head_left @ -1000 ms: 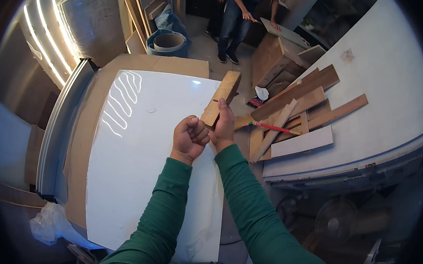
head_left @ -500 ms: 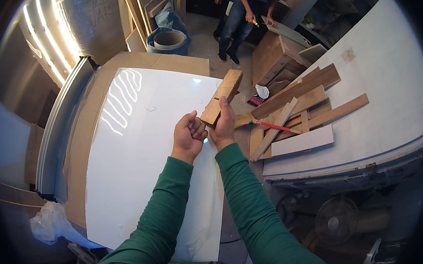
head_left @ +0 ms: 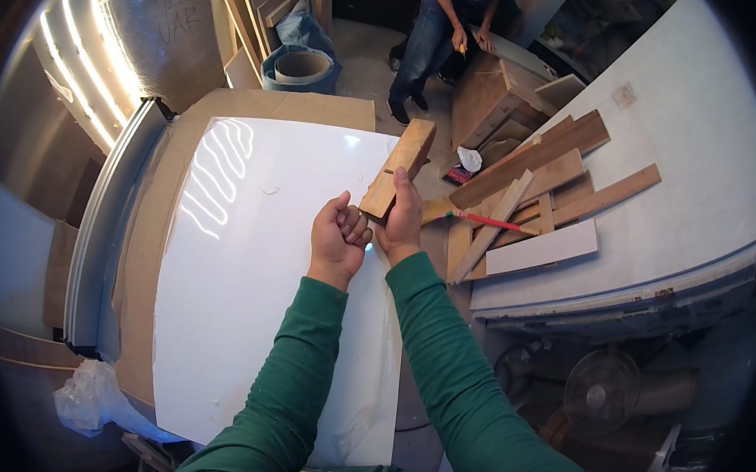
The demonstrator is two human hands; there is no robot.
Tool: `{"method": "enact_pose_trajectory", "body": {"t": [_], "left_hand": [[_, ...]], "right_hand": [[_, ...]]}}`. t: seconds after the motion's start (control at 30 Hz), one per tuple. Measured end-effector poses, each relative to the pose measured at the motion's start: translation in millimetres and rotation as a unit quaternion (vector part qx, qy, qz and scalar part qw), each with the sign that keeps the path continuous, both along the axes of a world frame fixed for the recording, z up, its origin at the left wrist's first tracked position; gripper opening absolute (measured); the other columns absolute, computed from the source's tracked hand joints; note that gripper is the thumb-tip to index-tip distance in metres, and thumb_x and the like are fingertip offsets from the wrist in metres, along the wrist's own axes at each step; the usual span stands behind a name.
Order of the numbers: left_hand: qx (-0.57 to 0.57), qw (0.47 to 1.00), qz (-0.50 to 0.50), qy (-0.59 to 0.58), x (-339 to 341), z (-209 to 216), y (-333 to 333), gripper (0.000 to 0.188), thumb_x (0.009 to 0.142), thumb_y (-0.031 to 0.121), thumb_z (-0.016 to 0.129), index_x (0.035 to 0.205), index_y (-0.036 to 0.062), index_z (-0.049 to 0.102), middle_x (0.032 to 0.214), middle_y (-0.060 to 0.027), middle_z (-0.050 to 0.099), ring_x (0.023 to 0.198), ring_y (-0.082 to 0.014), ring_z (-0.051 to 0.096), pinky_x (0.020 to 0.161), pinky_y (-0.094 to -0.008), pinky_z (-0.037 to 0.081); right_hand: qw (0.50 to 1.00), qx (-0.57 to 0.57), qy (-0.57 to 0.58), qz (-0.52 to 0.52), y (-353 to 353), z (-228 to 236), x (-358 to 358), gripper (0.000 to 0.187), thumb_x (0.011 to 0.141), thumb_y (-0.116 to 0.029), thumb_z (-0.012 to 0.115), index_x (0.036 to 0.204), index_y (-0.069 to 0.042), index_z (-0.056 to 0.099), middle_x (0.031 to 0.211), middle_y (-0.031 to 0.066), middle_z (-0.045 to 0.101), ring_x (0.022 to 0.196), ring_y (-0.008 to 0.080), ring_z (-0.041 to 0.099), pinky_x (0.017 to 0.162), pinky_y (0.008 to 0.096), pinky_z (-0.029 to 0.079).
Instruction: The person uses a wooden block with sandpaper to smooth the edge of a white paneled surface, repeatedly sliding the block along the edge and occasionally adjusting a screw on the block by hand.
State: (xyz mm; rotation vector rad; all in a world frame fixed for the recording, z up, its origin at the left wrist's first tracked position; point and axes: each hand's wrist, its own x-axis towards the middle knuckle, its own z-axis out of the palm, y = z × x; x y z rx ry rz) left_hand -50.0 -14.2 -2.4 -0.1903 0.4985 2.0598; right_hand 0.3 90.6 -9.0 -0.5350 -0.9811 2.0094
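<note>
A wooden hand plane (head_left: pixel 409 156), a long block with a narrow dark slot across its upturned face, is held tilted above the right edge of the white sheet (head_left: pixel 246 314). My right hand (head_left: pixel 405 216) grips it at the near end, thumb lying along the face. Close beside that same end, my left hand (head_left: pixel 339 238) is closed with its fingers curled toward the palm. Whether anything is inside those fingers, or whether they touch the plane, I cannot tell.
Brown cardboard (head_left: pixel 291 107) lies under the sheet, with a metal rail (head_left: pixel 109 230) along the left. To the right, a red-handled brush (head_left: pixel 494 222) rests among wood offcuts (head_left: pixel 561 173). A person (head_left: pixel 431 42) sits by a wooden cabinet (head_left: pixel 488 96); a fan (head_left: pixel 601 391) stands lower right.
My hands and the plane have barely moved. The person at the back has shifted lower and now sits; the second person's green sleeve behind has mostly gone from sight.
</note>
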Motion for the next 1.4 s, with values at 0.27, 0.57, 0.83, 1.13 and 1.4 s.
{"method": "enact_pose_trajectory", "body": {"t": [0.27, 0.57, 0.83, 1.13, 1.4], "left_hand": [[-0.004, 1.0, -0.006, -0.001, 0, -1, 1, 0.044, 0.101, 0.025, 0.054, 0.063, 0.0186, 0.034, 0.053, 0.0033, 0.028, 0.047, -0.0116, 0.026, 0.048, -0.0301, 0.026], [0.0, 1.0, -0.007, 0.004, 0, -3, 1, 0.045, 0.102, 0.027, 0.053, 0.062, 0.0184, 0.034, 0.053, 0.0033, 0.028, 0.046, -0.0118, 0.026, 0.049, -0.0299, 0.026], [0.002, 1.0, -0.004, 0.006, 0, -2, 2, 0.045, 0.102, 0.027, 0.053, 0.062, 0.0186, 0.034, 0.053, 0.0033, 0.028, 0.046, -0.012, 0.027, 0.049, -0.0304, 0.026], [-0.084, 0.988, 0.036, 0.121, 12, -7, 10, 0.039, 0.104, 0.034, 0.051, 0.071, 0.0141, 0.046, 0.06, -0.0002, 0.04, 0.052, -0.0129, 0.037, 0.05, -0.0292, 0.032], [-0.408, 0.469, 0.115, 0.775, 45, -25, 17, 0.039, 0.095, 0.028, 0.063, 0.126, 0.004, 0.065, 0.141, -0.0146, 0.059, 0.139, -0.0328, 0.048, 0.12, -0.0505, 0.028]], "right_hand": [[1.0, 0.007, 0.005, 0.008, 2, -3, 0, 0.042, 0.104, -0.042, 0.057, 0.117, -0.002, 0.057, 0.105, 0.0094, 0.065, 0.096, 0.0203, 0.066, 0.086, 0.0351, 0.053], [1.0, 0.004, 0.004, 0.007, 3, -5, 0, 0.041, 0.104, -0.041, 0.056, 0.116, -0.003, 0.057, 0.104, 0.0089, 0.065, 0.094, 0.02, 0.066, 0.084, 0.035, 0.053], [1.0, 0.009, -0.003, 0.001, 1, -1, 0, 0.042, 0.104, -0.043, 0.056, 0.117, -0.003, 0.057, 0.099, 0.007, 0.063, 0.09, 0.0189, 0.064, 0.081, 0.0344, 0.052], [0.992, 0.037, -0.04, -0.11, 21, -4, 13, 0.068, 0.103, -0.061, 0.051, 0.125, 0.003, 0.057, 0.115, 0.009, 0.062, 0.107, 0.0194, 0.06, 0.094, 0.0334, 0.048], [0.993, -0.036, -0.099, -0.062, 130, -2, 39, 0.051, 0.102, -0.043, 0.063, 0.133, -0.003, 0.059, 0.125, 0.0068, 0.065, 0.112, 0.0216, 0.061, 0.102, 0.037, 0.047]]}}
